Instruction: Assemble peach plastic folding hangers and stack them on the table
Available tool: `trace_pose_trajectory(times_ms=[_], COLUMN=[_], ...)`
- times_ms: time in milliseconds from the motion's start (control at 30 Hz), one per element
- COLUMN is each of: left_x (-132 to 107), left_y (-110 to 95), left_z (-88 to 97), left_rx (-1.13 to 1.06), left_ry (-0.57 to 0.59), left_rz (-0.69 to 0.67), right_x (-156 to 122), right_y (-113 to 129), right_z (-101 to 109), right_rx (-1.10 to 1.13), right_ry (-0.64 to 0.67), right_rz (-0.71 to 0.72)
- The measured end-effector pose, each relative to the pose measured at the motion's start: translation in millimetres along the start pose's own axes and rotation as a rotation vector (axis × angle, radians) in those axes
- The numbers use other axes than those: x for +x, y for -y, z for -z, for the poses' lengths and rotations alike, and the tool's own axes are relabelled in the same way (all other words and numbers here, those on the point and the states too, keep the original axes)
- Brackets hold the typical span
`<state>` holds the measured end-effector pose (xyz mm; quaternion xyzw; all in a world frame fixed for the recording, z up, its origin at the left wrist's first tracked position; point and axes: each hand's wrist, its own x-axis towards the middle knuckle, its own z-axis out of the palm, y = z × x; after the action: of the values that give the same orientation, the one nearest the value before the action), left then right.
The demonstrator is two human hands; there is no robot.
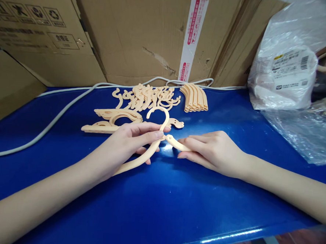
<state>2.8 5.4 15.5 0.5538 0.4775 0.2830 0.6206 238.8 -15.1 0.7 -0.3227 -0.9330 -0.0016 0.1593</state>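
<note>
My left hand pinches a cream plastic hanger hook with a curved hanger arm running from it down to the left. From the right, my right hand grips a second hanger arm, its holed end close to the base of the hook. Whether the two pieces touch, I cannot tell. Behind my left hand lie several folded hanger pieces. Further back is a heap of loose hooks, with a neat stack of hanger arms to its right.
Cardboard boxes stand along the back of the blue table. A white cable loops over the left side. At the back right sits a clear plastic bag with a label. The table's front edge shows at lower right.
</note>
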Motion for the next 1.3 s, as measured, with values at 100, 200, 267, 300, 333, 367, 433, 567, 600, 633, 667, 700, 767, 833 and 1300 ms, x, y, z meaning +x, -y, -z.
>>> trace_pose_trajectory(times_ms=[100,200,267,300,333,367,433,567,600,633,667,700,767,833,1300], left_x=[-1,-1,-2,-2,-2,-2,-2,-2,-2,-2,-2,-3,-3,-3,-1], left_y=[-3,-5,-5,-4,-4,-3,-2,-2,-2,-2,-1,-1,0,2,5], left_z=[-1.3,-2.1,-2.0,-1.7,-1.3,-0.8,0.1,0.2,0.0,-0.3,-0.5,-0.5,0.0,0.9,0.4], left_rx=[-0.085,-0.152,-0.174,-0.181,-0.186,-0.189,-0.188,-0.159,-0.149,-0.141,-0.135,-0.133,-0.13,-0.132,0.015], left_ry=[-0.001,0.045,0.07,0.077,0.086,0.098,0.131,0.178,0.177,0.171,0.162,0.151,0.141,0.145,0.145], left_rz=[0.037,0.059,0.07,0.074,0.078,0.082,0.081,0.071,0.071,0.07,0.062,0.049,0.026,0.016,-0.136], right_x=[1,1,1,1,2,2,2,1,1,1,1,1,1,0,-1], right_y=[1,1,1,1,2,2,2,2,2,2,3,3,4,5,9], right_z=[0,-1,-2,-2,-2,-2,-2,-3,-3,-3,-4,-4,-4,-4,-3], right_rx=[-0.044,-0.089,-0.119,-0.135,-0.152,-0.167,-0.195,-0.239,-0.253,-0.269,-0.284,-0.296,-0.31,-0.31,-0.268], right_ry=[-0.027,-0.04,-0.056,-0.069,-0.086,-0.104,-0.131,-0.154,-0.163,-0.172,-0.179,-0.186,-0.188,-0.186,-0.103], right_rz=[0.013,0.015,0.021,0.025,0.03,0.033,0.04,0.072,0.082,0.091,0.101,0.11,0.125,0.129,0.106])
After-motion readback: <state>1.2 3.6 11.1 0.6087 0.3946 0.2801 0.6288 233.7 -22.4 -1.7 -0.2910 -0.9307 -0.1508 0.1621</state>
